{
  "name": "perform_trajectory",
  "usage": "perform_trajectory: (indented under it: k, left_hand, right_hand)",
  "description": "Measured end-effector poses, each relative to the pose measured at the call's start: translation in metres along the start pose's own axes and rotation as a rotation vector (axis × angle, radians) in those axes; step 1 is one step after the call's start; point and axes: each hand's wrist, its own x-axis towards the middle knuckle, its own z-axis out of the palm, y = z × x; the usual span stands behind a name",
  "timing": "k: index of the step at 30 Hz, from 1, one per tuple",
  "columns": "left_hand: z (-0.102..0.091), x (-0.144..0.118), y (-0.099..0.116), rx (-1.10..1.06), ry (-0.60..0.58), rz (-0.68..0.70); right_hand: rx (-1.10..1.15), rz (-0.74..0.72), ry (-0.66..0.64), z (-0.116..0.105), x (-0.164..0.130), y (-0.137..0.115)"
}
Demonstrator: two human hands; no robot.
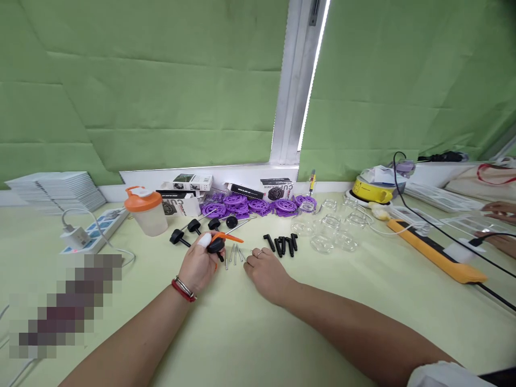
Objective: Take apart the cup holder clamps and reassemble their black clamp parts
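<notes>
2 hands at work near the middle of the table (250, 344). Left hand (197, 269) is clamped around a black knob (215, 245) with an orange piece (228, 237) on it, lifted just off the surface. Right hand (266, 271) rests flat, fingers loosely spread, tips touching the loose metal pins (234, 253) lying between the 2 hands.

Step, as judged: an assembly job, knob held ready while a pin is picked. Next move likely calls for a fine pinch on 1 thin pin and lining it up with the knob.

Around: more black knobs on rods (189, 228) behind the left hand, short black pegs (282, 244) just right of the pins, purple wheels (250, 205) further back, clear glass cups (328, 228), a shaker bottle with orange lid (145, 212).

Writing: boxes (278, 189) by the window read "CUP HOLDER"; the smaller print is too small to read. Another person's hands show at the far right edge.
</notes>
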Motion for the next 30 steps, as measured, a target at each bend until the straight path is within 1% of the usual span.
perform_trajectory:
  k: [6, 9, 13, 16, 19, 23, 28, 30]
  left_hand:
    - [0.0, 0.0, -0.001, -0.006, 0.002, -0.001]
    - [-0.001, 0.0, -0.003, -0.006, 0.003, -0.011]
    - [-0.001, 0.0, -0.005, -0.013, -0.012, -0.027]
    - [0.0, -0.002, -0.005, 0.0, -0.026, -0.037]
    - [0.003, -0.005, -0.005, 0.022, -0.046, -0.038]
    - [0.007, -0.01, -0.007, 0.028, -0.058, -0.059]
    - [0.01, -0.015, -0.014, 0.012, -0.154, -0.12]
    - [0.012, -0.018, -0.015, 0.001, -0.172, -0.152]
  right_hand:
    - [-0.055, -0.093, -0.028, -0.008, -0.008, -0.01]
    - [-0.078, -0.164, -0.051, -0.018, -0.016, -0.02]
    - [-0.092, -0.305, -0.095, -0.036, -0.026, -0.035]
    - [-0.072, -0.382, -0.102, -0.047, -0.03, -0.045]
    - [-0.048, -0.434, -0.085, -0.054, -0.032, -0.052]
    - [-0.04, -0.489, -0.039, -0.056, -0.033, -0.057]
    - [-0.018, -0.506, 0.027, -0.058, -0.034, -0.057]
    - [0.006, -0.505, 0.059, -0.061, -0.034, -0.055]
